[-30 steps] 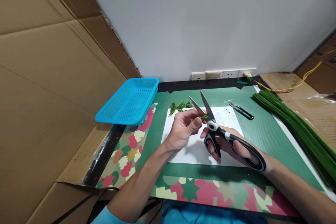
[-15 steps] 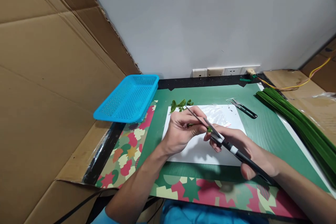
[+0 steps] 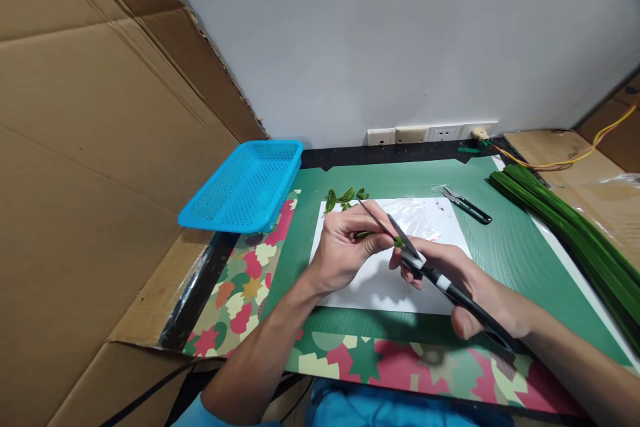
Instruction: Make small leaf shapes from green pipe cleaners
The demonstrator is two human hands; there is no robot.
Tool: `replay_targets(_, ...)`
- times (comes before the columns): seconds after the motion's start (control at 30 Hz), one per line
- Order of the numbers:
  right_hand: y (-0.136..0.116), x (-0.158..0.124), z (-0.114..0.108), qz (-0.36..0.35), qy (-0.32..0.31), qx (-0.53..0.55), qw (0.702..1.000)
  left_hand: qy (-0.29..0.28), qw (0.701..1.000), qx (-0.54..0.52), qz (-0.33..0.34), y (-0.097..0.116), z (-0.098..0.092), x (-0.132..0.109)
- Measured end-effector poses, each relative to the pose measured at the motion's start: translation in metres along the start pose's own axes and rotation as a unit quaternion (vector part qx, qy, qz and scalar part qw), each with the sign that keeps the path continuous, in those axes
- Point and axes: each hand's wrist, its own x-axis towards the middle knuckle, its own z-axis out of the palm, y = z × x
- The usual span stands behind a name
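Observation:
My left hand (image 3: 343, 250) pinches a green pipe cleaner piece (image 3: 399, 243) between thumb and fingers above the white sheet. Its end reaches in between the parted blades of the scissors (image 3: 443, 282), which have black handles and a white joint. The handles lie in my right hand (image 3: 463, 273), fingers curled beneath and thumb at the upper handle. Part of the green piece is hidden by my left fingers. Several small leaf-shaped pipe cleaner loops (image 3: 345, 196) lie behind my left hand, at the sheet's far edge.
On the left stands a blue perforated basket (image 3: 240, 190). Behind my hands, a clear plastic bag (image 3: 413, 219) lies on the white paper (image 3: 360, 293). Small black thread snips (image 3: 467, 207) rest to the right, before a bundle of green pipe cleaners (image 3: 565, 227). Wall sockets (image 3: 413, 136) line the back.
The scissor blades stand a little wider apart, and my right thumb has shifted slightly left. My left hand stays nearly in place with the green piece.

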Motion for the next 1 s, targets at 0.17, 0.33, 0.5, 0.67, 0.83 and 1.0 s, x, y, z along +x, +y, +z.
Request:
replay_targets(0.17,0.002,0.000,0.003,0.004,0.017,0.010,1.000,0.009,1.000,0.011,-0.002,-0.002,-0.001,0.000)
replay_targets(0.33,0.007,-0.001,0.003,0.012,0.021,0.023,0.999,0.013,0.999,0.008,-0.033,-0.003,-0.002,-0.001)
replay_targets(0.5,0.010,-0.002,0.003,0.003,0.034,0.003,0.999,0.009,1.000,0.007,-0.003,-0.003,-0.003,0.001)
replay_targets(0.67,0.010,0.000,0.003,-0.012,0.041,-0.009,0.999,0.000,1.000,0.002,0.014,-0.004,-0.004,0.003)
replay_targets(0.83,0.009,0.000,0.003,0.015,0.041,-0.001,0.999,0.003,1.000,-0.008,0.006,-0.004,-0.004,0.003)
replay_targets(1.0,0.007,0.000,0.003,0.034,0.030,0.003,0.999,0.005,1.000,-0.013,0.003,-0.003,-0.004,0.005)
